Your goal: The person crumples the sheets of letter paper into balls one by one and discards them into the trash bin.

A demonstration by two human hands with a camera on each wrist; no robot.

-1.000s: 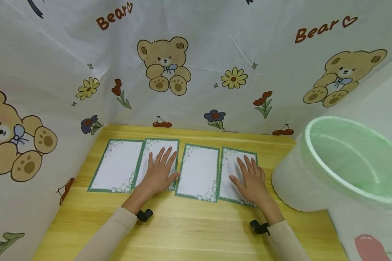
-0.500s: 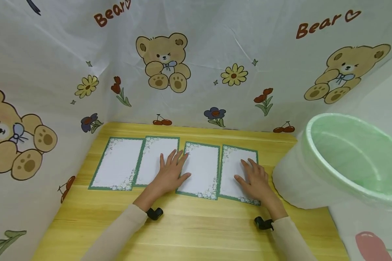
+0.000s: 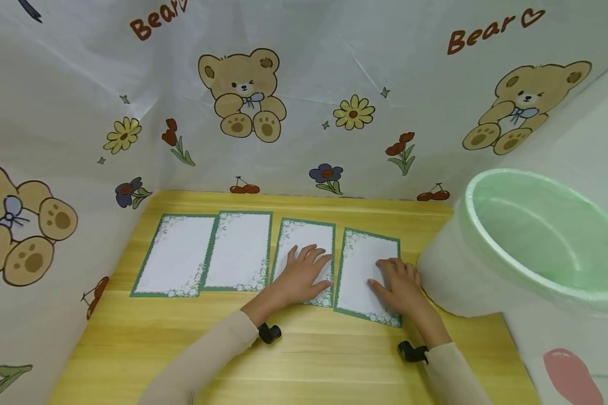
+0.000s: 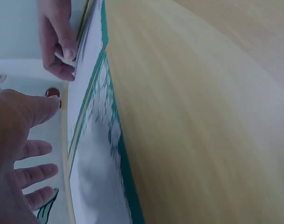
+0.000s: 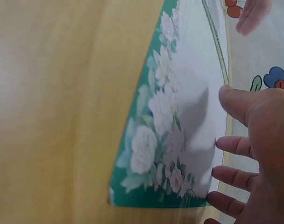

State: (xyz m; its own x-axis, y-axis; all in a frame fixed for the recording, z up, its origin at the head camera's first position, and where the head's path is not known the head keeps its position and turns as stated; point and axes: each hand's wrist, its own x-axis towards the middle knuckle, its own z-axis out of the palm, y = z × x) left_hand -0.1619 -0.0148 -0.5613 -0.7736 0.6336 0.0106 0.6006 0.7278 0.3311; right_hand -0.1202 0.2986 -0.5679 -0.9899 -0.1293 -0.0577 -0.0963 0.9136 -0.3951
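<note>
**Gripping nothing over 4 green-bordered sheets (image 3: 243, 250)**

Wears cream sleeves (image 3: 210, 359). Holds right hand (image 3: 401, 288) relaxed, released, over the rightmost sheet (image 3: 358, 267), contact unclear. Spreads left hand (image 3: 303, 280), also released, over the 3rd sheet (image 3: 304, 232) from the left. All 4 in a row on wooden table (image 3: 329, 354); to the right, green-lined white bin (image 3: 446, 273); behind, bear-printed cloth (image 3: 324, 84).

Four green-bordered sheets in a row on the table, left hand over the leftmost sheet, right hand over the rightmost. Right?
Wrong on the left hand: it is over the third sheet from the left, not the leftmost sheet, as the head view shows. The row of four and the right hand over the rightmost sheet are correct.
</note>
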